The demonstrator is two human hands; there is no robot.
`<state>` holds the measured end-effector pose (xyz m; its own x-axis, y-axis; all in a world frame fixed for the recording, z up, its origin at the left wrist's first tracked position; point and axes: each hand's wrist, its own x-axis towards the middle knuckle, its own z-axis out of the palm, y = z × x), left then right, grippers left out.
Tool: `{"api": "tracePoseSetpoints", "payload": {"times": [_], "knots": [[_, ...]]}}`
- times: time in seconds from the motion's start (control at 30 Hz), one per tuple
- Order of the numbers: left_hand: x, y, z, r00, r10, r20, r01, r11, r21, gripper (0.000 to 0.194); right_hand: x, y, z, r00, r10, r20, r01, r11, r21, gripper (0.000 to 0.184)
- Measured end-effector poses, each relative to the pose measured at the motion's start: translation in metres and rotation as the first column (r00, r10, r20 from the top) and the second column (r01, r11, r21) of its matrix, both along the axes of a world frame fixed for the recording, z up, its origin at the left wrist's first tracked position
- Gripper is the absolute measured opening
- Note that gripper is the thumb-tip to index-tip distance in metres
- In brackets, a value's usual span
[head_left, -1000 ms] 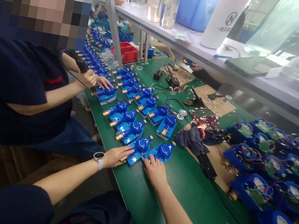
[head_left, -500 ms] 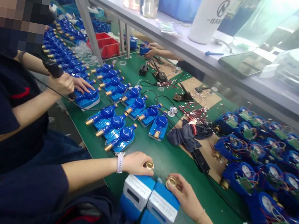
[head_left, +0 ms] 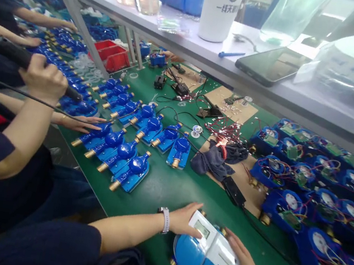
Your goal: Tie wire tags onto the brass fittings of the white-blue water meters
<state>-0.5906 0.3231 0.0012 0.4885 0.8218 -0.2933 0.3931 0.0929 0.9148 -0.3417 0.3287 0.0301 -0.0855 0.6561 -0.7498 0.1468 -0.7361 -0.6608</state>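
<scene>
- At far left, a co-worker's hand [head_left: 44, 79] closes around a black corded hand tool [head_left: 9, 55], whose tip points down toward the blue meters there. The co-worker's other hand [head_left: 79, 123] lies open, fingers spread, just beside a row of meters.
- Next come rows of blue water meter bodies [head_left: 130, 172] with brass end fittings, lying side by side on a green bench mat [head_left: 167, 190].
- The person's left hand [head_left: 184, 219], below a white-strapped wristwatch [head_left: 165, 219], is open wide, its fingers against the near side of a pair of finished water meters [head_left: 206, 256].
- That pair lies directly between the person's hands, touching both. The white housings sit side by side and tilted, with an LCD window [head_left: 201, 229] showing on one, and the blue domes [head_left: 189, 253] lie toward the bottom of the view. Whether the meters touch the mat is hidden.
- The person's right hand [head_left: 241, 262] presses against the far side of the pair, fingers stretched along the white housing, so the two hands hold the meters between them.
- Further right, a dark cloth [head_left: 213, 161] lies on a cardboard sheet [head_left: 244, 181], beside blue meters with loose wires and green circuit boards [head_left: 289, 212].
</scene>
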Motion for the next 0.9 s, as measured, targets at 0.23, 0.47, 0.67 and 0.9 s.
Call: {"api": "tracePoseSetpoints", "payload": {"times": [0.23, 0.47, 0.67, 0.9], "knots": [[-0.061, 0.055, 0.026, 0.805, 0.396, -0.441, -0.041, 0.780, 0.625, 0.076, 0.020, -0.009, -0.021, 0.982, -0.016, 0.186, -0.008, 0.992, 0.127, 0.060], [-0.122, 0.109, 0.015, 0.771, 0.288, -0.568, 0.219, 0.718, 0.661, 0.023, 0.010, -0.022, -0.026, 0.965, -0.203, 0.165, 0.176, 0.971, 0.164, 0.069], [-0.138, 0.100, 0.075, 0.903, 0.088, -0.421, 0.139, 0.867, 0.479, 0.019, 0.010, -0.032, -0.023, 0.943, -0.286, 0.172, 0.253, 0.948, 0.194, 0.070], [-0.102, 0.114, 0.063, 0.972, -0.232, -0.049, 0.209, 0.937, -0.280, 0.034, 0.005, -0.057, -0.033, 0.898, -0.415, 0.148, 0.378, 0.897, 0.228, 0.083]]}}
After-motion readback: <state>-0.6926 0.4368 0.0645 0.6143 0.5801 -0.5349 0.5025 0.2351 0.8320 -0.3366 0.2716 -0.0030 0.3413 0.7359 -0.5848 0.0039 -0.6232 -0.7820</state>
